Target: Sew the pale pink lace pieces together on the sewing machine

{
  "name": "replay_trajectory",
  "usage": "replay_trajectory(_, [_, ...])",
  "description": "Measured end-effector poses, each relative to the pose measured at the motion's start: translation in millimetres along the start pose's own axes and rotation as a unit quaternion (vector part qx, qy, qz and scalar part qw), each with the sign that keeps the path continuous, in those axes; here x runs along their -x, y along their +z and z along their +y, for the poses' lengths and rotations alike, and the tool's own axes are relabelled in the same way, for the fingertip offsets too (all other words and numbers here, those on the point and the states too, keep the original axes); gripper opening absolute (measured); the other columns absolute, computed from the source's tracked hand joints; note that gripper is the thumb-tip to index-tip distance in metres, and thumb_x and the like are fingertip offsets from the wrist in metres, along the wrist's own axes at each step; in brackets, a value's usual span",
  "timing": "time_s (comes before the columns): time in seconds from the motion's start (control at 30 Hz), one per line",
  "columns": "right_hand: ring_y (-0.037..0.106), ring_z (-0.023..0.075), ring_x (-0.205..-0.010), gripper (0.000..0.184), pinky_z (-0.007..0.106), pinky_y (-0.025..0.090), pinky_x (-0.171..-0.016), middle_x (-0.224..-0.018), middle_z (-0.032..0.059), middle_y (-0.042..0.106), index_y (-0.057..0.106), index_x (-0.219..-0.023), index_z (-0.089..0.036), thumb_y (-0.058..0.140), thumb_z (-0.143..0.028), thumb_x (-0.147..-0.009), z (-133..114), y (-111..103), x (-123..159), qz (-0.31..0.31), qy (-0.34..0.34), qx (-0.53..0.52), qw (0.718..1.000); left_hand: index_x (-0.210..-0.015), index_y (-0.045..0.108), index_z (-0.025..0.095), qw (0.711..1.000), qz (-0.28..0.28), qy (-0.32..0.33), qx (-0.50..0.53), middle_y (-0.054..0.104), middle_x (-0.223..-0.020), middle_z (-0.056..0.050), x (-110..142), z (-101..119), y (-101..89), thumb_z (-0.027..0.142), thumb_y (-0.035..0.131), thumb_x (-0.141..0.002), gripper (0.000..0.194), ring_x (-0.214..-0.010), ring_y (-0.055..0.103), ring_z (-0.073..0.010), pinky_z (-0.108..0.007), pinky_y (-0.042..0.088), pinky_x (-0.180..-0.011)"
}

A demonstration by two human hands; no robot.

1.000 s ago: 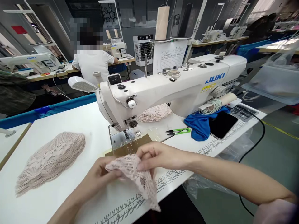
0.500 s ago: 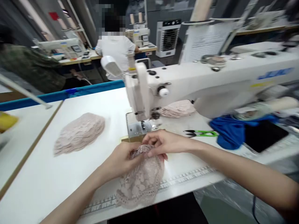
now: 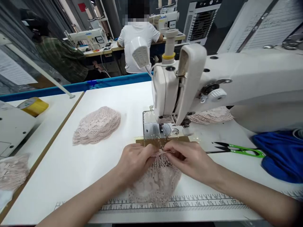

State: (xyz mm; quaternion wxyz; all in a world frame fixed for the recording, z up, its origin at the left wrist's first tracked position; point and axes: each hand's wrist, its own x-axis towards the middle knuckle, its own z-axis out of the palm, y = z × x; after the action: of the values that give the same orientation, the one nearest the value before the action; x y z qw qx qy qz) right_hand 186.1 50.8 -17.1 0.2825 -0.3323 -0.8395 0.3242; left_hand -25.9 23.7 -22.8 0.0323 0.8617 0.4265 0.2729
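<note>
My left hand (image 3: 137, 159) and my right hand (image 3: 191, 156) pinch the gathered top edge of a pale pink lace piece (image 3: 156, 186) between them. The lace hangs toward me in puckered folds over the printed ruler (image 3: 199, 203) along the table's front. Just beyond my fingertips is the needle area and metal plate (image 3: 153, 129) of a white sewing machine (image 3: 165, 85). A pale strand shows at my right fingertips. Part of the lace's top edge is hidden by my fingers.
A stack of lace pieces (image 3: 97, 124) lies to the left, and another lace stack (image 3: 211, 115) is behind the machine head. Green-handled thread snips (image 3: 241, 149) and blue cloth (image 3: 281, 154) are at right. Two people sit at machines beyond the blue table edge (image 3: 123, 81).
The view has turned left and come closer to the machine. My hands have drawn apart slightly along the lace's top edge, with the lace now spread flatter below them.
</note>
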Motion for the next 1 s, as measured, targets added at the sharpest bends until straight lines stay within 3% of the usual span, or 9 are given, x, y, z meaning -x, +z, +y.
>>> replay_trajectory(0.2, [0.045, 0.0079, -0.046, 0.010, 0.021, 0.035, -0.045, -0.060, -0.0061, 0.052, 0.051, -0.101, -0.021, 0.043, -0.020, -0.094, 1.8, 3.0, 6.4, 0.025, -0.062, 0.077, 0.995, -0.093, 0.054, 0.021, 0.995, 0.050, 0.078, -0.027, 0.066, -0.060, 0.005, 2.3, -1.2, -2.9, 0.013, 0.044, -0.091, 0.013, -0.043, 0.053, -0.0092, -0.023, 0.040, -0.046])
replay_trajectory(0.4, [0.046, 0.0059, -0.045, 0.012, 0.019, 0.035, -0.044, -0.060, -0.0076, 0.055, 0.048, -0.101, -0.021, 0.041, -0.013, -0.094, 0.3, 2.2, 6.7, 0.019, -0.115, 0.091, 0.989, -0.093, 0.052, 0.020, 0.996, 0.047, 0.077, -0.011, 0.064, -0.060, 0.005, 1.1, 0.0, -1.7, 0.014, 0.043, -0.093, 0.010, -0.044, 0.051, -0.0090, -0.022, 0.039, -0.046])
replay_trajectory(0.8, [0.046, 0.0040, -0.046, 0.013, 0.016, 0.034, -0.041, -0.059, -0.0084, 0.056, 0.055, -0.099, -0.016, 0.044, -0.010, -0.093, -2.2, 1.6, 3.3, 0.074, -0.188, 0.120, 0.972, -0.091, 0.054, 0.014, 0.993, 0.063, 0.101, 0.017, 0.064, -0.063, 0.001, 1.3, 0.4, -4.4, 0.016, 0.044, -0.096, 0.012, -0.049, 0.055, -0.0096, -0.022, 0.043, -0.050])
replay_trajectory(0.9, [0.044, 0.0045, -0.045, 0.014, 0.018, 0.034, -0.040, -0.056, -0.0080, 0.057, 0.058, -0.095, -0.014, 0.047, -0.006, -0.092, -1.7, -1.5, 4.1, 0.125, -0.247, 0.175, 0.945, -0.096, 0.054, 0.013, 0.991, 0.076, 0.109, 0.027, 0.067, -0.067, 0.000, 1.4, 2.7, -4.5, 0.016, 0.047, -0.094, 0.008, -0.048, 0.055, -0.0096, -0.022, 0.043, -0.049])
replay_trajectory(1.0, [0.044, 0.0060, -0.045, 0.016, 0.020, 0.035, -0.039, -0.051, -0.0067, 0.054, 0.063, -0.086, -0.013, 0.050, -0.004, -0.088, -3.2, -6.5, 4.1, 0.162, -0.349, 0.258, 0.886, -0.118, 0.050, 0.011, 0.991, 0.067, 0.105, 0.045, 0.068, -0.069, 0.000, 0.6, 6.6, -3.6, 0.021, 0.046, -0.096, 0.025, -0.046, 0.053, -0.0092, -0.022, 0.043, -0.048])
